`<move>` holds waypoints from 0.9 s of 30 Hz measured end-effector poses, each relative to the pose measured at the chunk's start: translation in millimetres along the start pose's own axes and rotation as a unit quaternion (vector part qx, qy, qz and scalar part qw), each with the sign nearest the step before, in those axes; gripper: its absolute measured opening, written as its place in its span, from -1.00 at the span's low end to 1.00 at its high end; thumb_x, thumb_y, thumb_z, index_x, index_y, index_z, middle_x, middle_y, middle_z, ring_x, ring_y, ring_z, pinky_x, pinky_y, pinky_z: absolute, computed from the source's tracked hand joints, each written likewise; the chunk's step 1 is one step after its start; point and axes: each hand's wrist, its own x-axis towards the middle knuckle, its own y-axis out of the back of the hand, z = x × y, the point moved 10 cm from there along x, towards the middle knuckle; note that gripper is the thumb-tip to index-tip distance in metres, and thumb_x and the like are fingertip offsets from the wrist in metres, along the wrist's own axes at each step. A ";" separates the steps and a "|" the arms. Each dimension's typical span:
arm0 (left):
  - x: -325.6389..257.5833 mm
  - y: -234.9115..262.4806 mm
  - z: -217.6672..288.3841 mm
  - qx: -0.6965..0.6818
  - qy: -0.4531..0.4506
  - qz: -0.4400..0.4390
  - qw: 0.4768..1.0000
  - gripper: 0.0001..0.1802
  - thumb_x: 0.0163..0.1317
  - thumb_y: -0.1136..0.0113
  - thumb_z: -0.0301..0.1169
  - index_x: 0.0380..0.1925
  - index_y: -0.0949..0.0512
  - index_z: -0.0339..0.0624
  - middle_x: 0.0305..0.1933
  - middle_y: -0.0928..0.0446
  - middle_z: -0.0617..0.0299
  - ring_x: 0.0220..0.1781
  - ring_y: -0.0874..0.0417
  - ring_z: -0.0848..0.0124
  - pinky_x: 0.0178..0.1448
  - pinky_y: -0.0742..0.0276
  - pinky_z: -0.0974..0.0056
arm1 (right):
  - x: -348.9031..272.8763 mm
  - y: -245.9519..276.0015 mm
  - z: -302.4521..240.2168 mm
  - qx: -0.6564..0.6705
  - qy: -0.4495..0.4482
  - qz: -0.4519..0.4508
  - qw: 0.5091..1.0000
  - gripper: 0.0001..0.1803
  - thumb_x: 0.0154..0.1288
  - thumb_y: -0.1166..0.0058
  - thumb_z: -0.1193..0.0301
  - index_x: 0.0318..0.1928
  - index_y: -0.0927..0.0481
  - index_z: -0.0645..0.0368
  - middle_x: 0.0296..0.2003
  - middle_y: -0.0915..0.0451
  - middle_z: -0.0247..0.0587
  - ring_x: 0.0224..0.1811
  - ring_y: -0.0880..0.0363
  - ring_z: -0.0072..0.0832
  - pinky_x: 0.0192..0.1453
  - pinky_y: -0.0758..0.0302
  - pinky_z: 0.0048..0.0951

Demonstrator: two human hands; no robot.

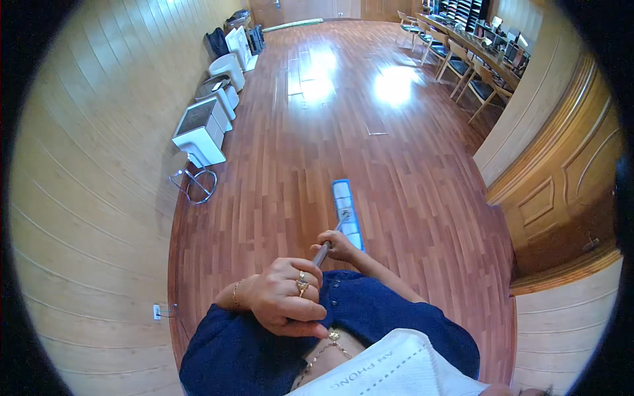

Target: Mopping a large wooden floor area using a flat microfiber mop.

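A person in a dark blue top is standing on a reddish wooden floor (409,191) and holding a flat mop (347,212) out in front of them. The left hand (285,298) is curling tightly around the top end of the mop handle (322,253), close to the chest, fingers pressed together in a fist, with rings showing on two fingers and a thin bracelet at the wrist. The right hand (338,245) is gripping the same handle lower down, a little farther out, its fingers wrapping round the metal pole. The handle is slanting away from the body toward the blue and white mop head, which is lying flat on the boards just beyond the right hand, long side pointing away into the room.

Along the pale panelled wall on the left, a row of white stools (201,132) is standing, the nearest one on a chrome ring base. Far off on the right, wooden chairs (462,69) are lining up beside a long desk. A carved wooden door (561,191) is filling the right side. Light is glaring off the floor in the far middle.
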 end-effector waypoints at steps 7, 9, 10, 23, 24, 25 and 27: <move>-13.4 1.3 -20.7 -0.019 0.043 0.014 0.999 -0.72 -0.02 -0.46 -0.26 -0.46 -0.54 -0.10 -0.58 -0.48 0.31 -0.48 -0.57 0.30 -0.23 -0.47 0.21 | 4.1 -5.8 43.9 0.285 -0.122 0.071 0.948 -0.68 0.16 -0.21 0.35 -0.65 -0.46 0.18 -0.63 -0.44 -0.04 -0.56 -0.45 -0.25 -0.46 -0.35 -0.29; -15.3 5.7 -28.4 -0.038 0.040 0.033 0.998 -0.70 -0.07 -0.50 -0.32 -0.42 -0.53 -0.11 -0.52 -0.52 0.28 -0.44 -0.60 0.27 -0.26 -0.47 0.21 | 1.6 9.3 32.4 0.119 -0.083 0.066 0.987 -0.70 0.16 -0.21 0.37 -0.65 -0.46 0.18 -0.63 -0.45 -0.10 -0.56 -0.45 -0.32 -0.45 -0.37 -0.32; -14.9 4.5 -34.3 -0.039 0.039 0.033 0.998 -0.70 -0.07 -0.50 -0.32 -0.42 -0.53 -0.11 -0.52 -0.52 0.28 -0.44 -0.60 0.27 -0.26 -0.47 0.21 | -1.5 19.0 22.1 -0.050 -0.043 0.062 0.996 -0.71 0.15 -0.21 0.40 -0.65 -0.46 0.17 -0.63 -0.46 -0.16 -0.55 -0.44 -0.39 -0.44 -0.38 -0.35; 32.2 -78.6 -110.4 -0.248 0.044 -0.039 0.967 -0.76 0.00 -0.44 -0.38 -0.38 -0.57 -0.17 -0.43 -0.57 0.23 -0.34 -0.62 0.24 -0.22 -0.52 0.20 | -172.6 160.8 80.6 -0.218 -0.170 0.286 0.918 -0.64 0.13 -0.18 0.27 -0.63 -0.44 0.26 -0.57 -0.46 0.11 -0.46 -0.48 0.03 -0.38 -0.36 -0.09; 35.6 -88.8 -112.4 -0.261 0.049 -0.045 0.963 -0.77 0.02 -0.42 -0.36 -0.38 -0.57 -0.18 -0.42 -0.57 0.23 -0.34 -0.61 0.24 -0.23 -0.51 0.21 | -188.9 168.3 79.1 -0.210 -0.198 0.292 0.912 -0.63 0.12 -0.19 0.26 -0.64 -0.44 0.26 -0.57 -0.46 0.11 -0.46 -0.48 0.02 -0.38 -0.36 -0.10; 37.3 -100.3 -114.9 -0.265 0.044 -0.059 0.961 -0.77 0.05 -0.38 -0.34 -0.37 -0.57 -0.20 -0.39 -0.57 0.20 -0.34 -0.60 0.23 -0.23 -0.48 0.21 | -205.2 174.4 75.7 -0.232 -0.197 0.308 0.902 -0.65 0.12 -0.21 0.27 -0.62 -0.45 0.26 -0.58 -0.46 0.11 -0.47 -0.49 0.02 -0.39 -0.37 -0.11; 55.2 -126.0 -120.4 -0.303 0.029 -0.081 0.949 -0.78 0.05 -0.37 -0.35 -0.36 -0.57 -0.20 -0.38 -0.57 0.19 -0.33 -0.59 0.23 -0.23 -0.47 0.21 | -264.7 188.9 78.1 -0.239 -0.193 0.380 0.872 -0.69 0.13 -0.23 0.29 -0.57 -0.49 0.25 -0.58 -0.49 0.07 -0.49 -0.52 -0.04 -0.41 -0.42 -0.14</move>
